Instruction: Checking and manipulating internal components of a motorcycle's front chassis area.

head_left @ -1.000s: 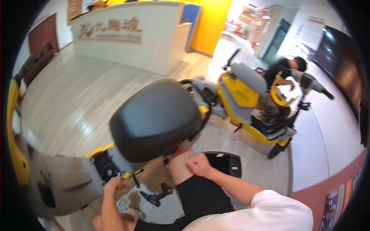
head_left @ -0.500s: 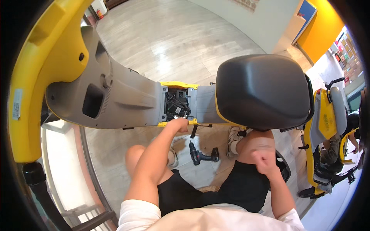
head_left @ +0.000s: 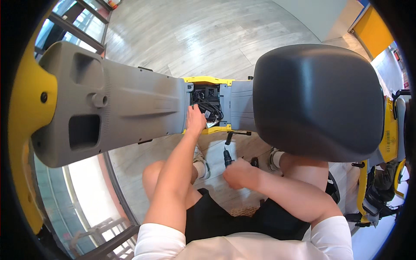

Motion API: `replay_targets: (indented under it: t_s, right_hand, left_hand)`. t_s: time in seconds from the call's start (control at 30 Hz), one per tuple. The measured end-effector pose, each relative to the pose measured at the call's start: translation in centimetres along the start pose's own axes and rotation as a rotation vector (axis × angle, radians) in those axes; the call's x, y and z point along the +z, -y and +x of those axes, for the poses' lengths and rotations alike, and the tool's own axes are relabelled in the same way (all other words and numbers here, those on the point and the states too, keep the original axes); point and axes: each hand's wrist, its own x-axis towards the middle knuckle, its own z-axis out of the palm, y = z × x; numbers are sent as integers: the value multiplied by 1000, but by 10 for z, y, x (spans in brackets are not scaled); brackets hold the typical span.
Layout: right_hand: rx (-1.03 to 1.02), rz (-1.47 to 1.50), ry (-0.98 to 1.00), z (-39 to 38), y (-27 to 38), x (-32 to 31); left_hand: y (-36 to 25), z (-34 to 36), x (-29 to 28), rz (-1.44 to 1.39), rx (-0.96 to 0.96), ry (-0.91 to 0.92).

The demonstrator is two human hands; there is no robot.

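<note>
While the person crouches beside a yellow and grey scooter (head_left: 130, 108), the left hand (head_left: 196, 119) reaches up into an open compartment (head_left: 208, 104) in the scooter's floor panel, between the grey front section and the black seat (head_left: 318, 99). Its fingers are partly curled and rest against the black wiring (head_left: 210, 108) at the compartment's left edge; whether they pinch a wire or only touch it cannot be told. The compartment is a small dark rectangle framed by yellow trim at its far and near edges, with tangled cables and a pale connector inside. The right hand (head_left: 238, 173) is lower, near the person's knees, clenched around the handle of a black power screwdriver (head_left: 227, 158). The tool's long axis runs roughly straight away from the person, its tip pointing up toward the near yellow edge of the compartment, and the bit end stands clear of the scooter, well short of the opening. The screwdriver's body sticks out just beyond the knuckles of the right hand, and it lies below and slightly right of the left hand, the two hands apart. Beneath the tool is a pale wooden floor (head_left: 208, 34). A second yellow scooter (head_left: 390, 143) stands at the right rim of the view.
</note>
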Motion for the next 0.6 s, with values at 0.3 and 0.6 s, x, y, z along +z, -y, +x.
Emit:
replay_targets:
  t_s: [0.3, 0.6]
  right_hand:
    - [-12, 94, -73, -4, -8, -4]
    - [30, 105, 43, -6, -8, -11]
  left_hand:
    - [-5, 17, 5, 413, 306, -10]
    - [7, 13, 3, 216, 422, 31]
